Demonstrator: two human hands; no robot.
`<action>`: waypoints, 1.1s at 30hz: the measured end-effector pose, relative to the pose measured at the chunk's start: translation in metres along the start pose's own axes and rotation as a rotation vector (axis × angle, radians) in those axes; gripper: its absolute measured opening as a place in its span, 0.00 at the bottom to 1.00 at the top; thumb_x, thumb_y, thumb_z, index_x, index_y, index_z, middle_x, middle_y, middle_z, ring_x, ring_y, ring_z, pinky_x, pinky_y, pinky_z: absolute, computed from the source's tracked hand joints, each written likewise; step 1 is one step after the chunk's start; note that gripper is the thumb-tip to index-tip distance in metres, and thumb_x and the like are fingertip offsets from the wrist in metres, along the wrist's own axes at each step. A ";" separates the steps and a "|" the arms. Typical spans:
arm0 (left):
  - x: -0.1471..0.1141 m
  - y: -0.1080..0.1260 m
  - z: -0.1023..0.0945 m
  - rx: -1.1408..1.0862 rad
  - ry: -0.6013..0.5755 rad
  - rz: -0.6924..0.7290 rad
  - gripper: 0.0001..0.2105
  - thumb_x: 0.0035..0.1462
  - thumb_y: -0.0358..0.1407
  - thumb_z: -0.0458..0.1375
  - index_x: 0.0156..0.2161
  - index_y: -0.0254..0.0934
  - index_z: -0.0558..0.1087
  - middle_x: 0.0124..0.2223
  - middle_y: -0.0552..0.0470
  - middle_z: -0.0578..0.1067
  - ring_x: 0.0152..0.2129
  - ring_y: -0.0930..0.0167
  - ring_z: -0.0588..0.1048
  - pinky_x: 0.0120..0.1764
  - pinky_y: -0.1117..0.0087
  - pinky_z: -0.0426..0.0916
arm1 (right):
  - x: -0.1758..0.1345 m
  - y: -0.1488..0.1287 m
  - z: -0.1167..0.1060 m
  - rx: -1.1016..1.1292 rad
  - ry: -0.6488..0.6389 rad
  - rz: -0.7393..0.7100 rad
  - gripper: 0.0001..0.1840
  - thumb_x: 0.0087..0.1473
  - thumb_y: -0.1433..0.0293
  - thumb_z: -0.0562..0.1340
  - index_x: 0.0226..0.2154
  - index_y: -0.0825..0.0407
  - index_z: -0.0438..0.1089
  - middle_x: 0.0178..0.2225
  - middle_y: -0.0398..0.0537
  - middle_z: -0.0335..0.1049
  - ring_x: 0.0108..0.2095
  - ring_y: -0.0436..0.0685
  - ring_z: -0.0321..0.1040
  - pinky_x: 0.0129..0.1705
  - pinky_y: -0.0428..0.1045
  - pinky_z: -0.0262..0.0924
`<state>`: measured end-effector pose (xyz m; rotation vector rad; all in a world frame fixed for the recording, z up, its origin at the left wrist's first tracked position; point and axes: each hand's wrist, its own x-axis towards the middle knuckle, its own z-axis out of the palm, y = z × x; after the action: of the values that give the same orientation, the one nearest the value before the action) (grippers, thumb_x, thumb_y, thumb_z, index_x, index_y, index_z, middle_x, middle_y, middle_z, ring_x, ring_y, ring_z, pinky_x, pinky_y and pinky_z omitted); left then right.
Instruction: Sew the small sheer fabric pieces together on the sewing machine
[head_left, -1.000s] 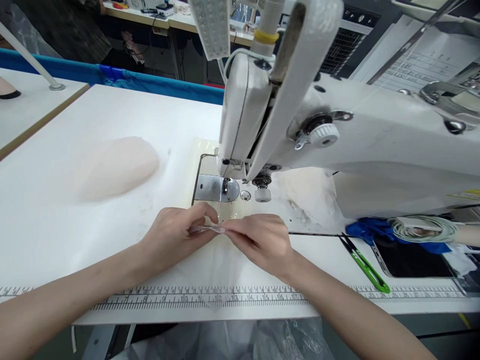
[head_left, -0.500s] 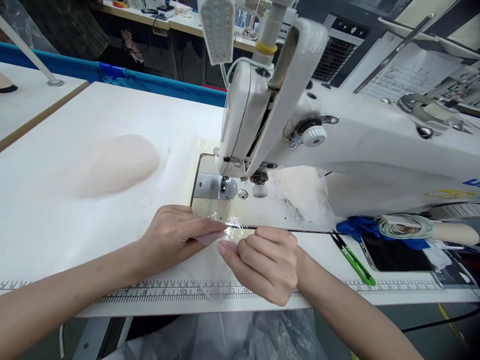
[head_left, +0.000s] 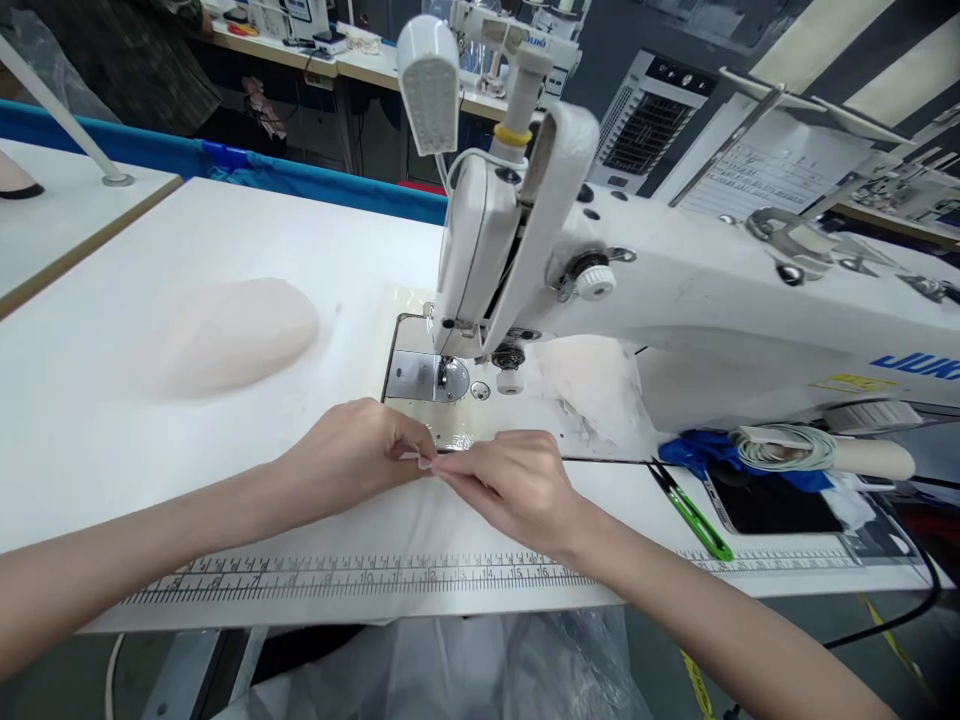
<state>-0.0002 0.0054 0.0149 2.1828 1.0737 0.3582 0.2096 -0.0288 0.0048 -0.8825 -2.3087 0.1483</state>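
My left hand (head_left: 367,450) and my right hand (head_left: 517,485) meet fingertip to fingertip at the front edge of the sewing machine's bed. Between their pinched fingers is a small whitish, see-through piece (head_left: 425,463); most of it is hidden, so its kind is unclear. Both hands are closed on it. Just behind them lie the metal needle plate (head_left: 412,376) and the head of the white sewing machine (head_left: 472,250). A pale beige, cup-shaped piece (head_left: 247,335) rests on the table to the left.
Pale fabric pieces (head_left: 589,380) lie under the machine arm. On the right are green-handled thread snips (head_left: 697,520), a phone (head_left: 772,500), a blue cloth (head_left: 694,455) and a coil of pale cord (head_left: 784,447). A printed ruler (head_left: 360,578) runs along the table's front edge.
My right hand has turned from a curled fist to a flatter pinch, its fingertips now against the left ones. The left hand has shifted slightly left, and less of the see-through piece shows.
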 end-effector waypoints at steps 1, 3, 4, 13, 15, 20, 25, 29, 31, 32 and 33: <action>0.003 -0.005 0.003 0.053 0.039 0.012 0.10 0.57 0.38 0.57 0.25 0.43 0.76 0.16 0.59 0.63 0.15 0.74 0.62 0.20 0.74 0.54 | 0.000 0.004 0.006 0.051 -0.019 0.098 0.10 0.63 0.69 0.59 0.34 0.50 0.76 0.25 0.40 0.78 0.20 0.46 0.68 0.23 0.45 0.58; 0.007 -0.014 0.010 0.136 0.111 0.028 0.10 0.58 0.39 0.56 0.27 0.42 0.74 0.17 0.59 0.64 0.17 0.73 0.64 0.25 0.72 0.60 | 0.003 0.013 0.016 0.137 -0.040 0.252 0.11 0.63 0.67 0.59 0.33 0.50 0.77 0.29 0.41 0.79 0.23 0.48 0.70 0.26 0.45 0.60; 0.009 -0.018 0.012 0.162 0.137 0.024 0.08 0.59 0.39 0.56 0.30 0.41 0.74 0.17 0.60 0.64 0.17 0.73 0.64 0.28 0.71 0.62 | 0.005 0.018 0.020 0.163 -0.039 0.311 0.10 0.62 0.67 0.60 0.33 0.50 0.77 0.29 0.41 0.79 0.23 0.48 0.70 0.27 0.45 0.60; 0.002 -0.021 0.018 0.630 0.415 0.301 0.15 0.60 0.34 0.57 0.52 0.36 0.68 0.49 0.45 0.75 0.46 0.59 0.73 0.53 0.51 0.62 | 0.023 0.042 0.031 0.173 -0.031 0.571 0.04 0.53 0.70 0.67 0.27 0.49 0.77 0.24 0.41 0.69 0.31 0.52 0.65 0.38 0.49 0.59; -0.002 -0.018 0.022 0.750 0.424 0.409 0.13 0.62 0.28 0.55 0.51 0.37 0.71 0.50 0.48 0.76 0.47 0.62 0.73 0.58 0.51 0.57 | 0.024 0.045 0.033 0.198 -0.034 0.604 0.04 0.53 0.70 0.68 0.28 0.49 0.77 0.26 0.42 0.71 0.33 0.53 0.66 0.39 0.50 0.59; -0.007 -0.013 0.029 0.867 0.389 0.434 0.13 0.66 0.30 0.52 0.53 0.37 0.72 0.54 0.51 0.75 0.49 0.65 0.73 0.60 0.54 0.54 | 0.021 0.048 0.029 0.093 -0.052 0.564 0.04 0.57 0.69 0.65 0.31 0.49 0.76 0.27 0.42 0.70 0.30 0.52 0.65 0.39 0.50 0.58; 0.001 -0.018 0.025 0.759 0.382 0.409 0.13 0.67 0.33 0.52 0.54 0.37 0.71 0.53 0.54 0.77 0.52 0.63 0.72 0.58 0.54 0.56 | 0.010 0.037 0.020 -0.231 -0.030 0.251 0.13 0.65 0.68 0.56 0.39 0.52 0.77 0.28 0.45 0.73 0.32 0.53 0.68 0.40 0.51 0.56; 0.008 -0.022 0.019 0.720 0.350 0.433 0.14 0.68 0.34 0.51 0.55 0.39 0.71 0.52 0.55 0.77 0.53 0.63 0.71 0.57 0.55 0.56 | 0.005 0.031 0.019 -0.452 -0.056 0.088 0.14 0.65 0.69 0.56 0.46 0.56 0.75 0.33 0.49 0.75 0.37 0.56 0.68 0.40 0.52 0.52; 0.008 -0.021 0.018 0.746 0.352 0.428 0.14 0.68 0.34 0.50 0.56 0.38 0.70 0.53 0.54 0.76 0.54 0.63 0.71 0.56 0.55 0.56 | 0.004 0.031 0.020 -0.531 -0.085 0.078 0.14 0.65 0.69 0.56 0.44 0.56 0.75 0.34 0.50 0.76 0.38 0.57 0.67 0.40 0.53 0.51; 0.007 -0.021 0.018 0.766 0.357 0.427 0.15 0.68 0.34 0.50 0.56 0.37 0.69 0.53 0.52 0.76 0.54 0.63 0.71 0.56 0.55 0.57 | 0.004 0.032 0.020 -0.559 -0.097 0.079 0.14 0.65 0.68 0.56 0.43 0.55 0.76 0.35 0.50 0.76 0.38 0.57 0.67 0.41 0.53 0.50; 0.007 -0.020 0.018 0.786 0.359 0.425 0.15 0.68 0.33 0.50 0.57 0.36 0.69 0.54 0.51 0.76 0.54 0.62 0.71 0.56 0.54 0.57 | 0.004 0.032 0.021 -0.581 -0.108 0.080 0.14 0.65 0.68 0.55 0.43 0.54 0.76 0.35 0.50 0.76 0.38 0.57 0.66 0.42 0.53 0.50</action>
<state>0.0011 0.0115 -0.0121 3.1594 1.0322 0.6085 0.2129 0.0008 -0.0201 -1.2727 -2.4555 -0.4757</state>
